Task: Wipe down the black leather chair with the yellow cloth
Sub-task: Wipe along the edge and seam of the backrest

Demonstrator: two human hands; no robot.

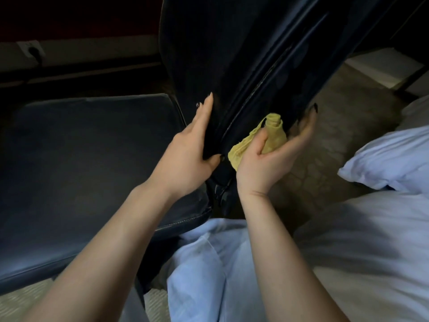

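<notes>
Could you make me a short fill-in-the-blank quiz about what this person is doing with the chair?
1. The right hand holds a ____ cloth.
2. The left hand grips the chair by its upright ____, not its seat.
3. The pillow off to the right is ____.

Missing words: yellow; back; white.
</notes>
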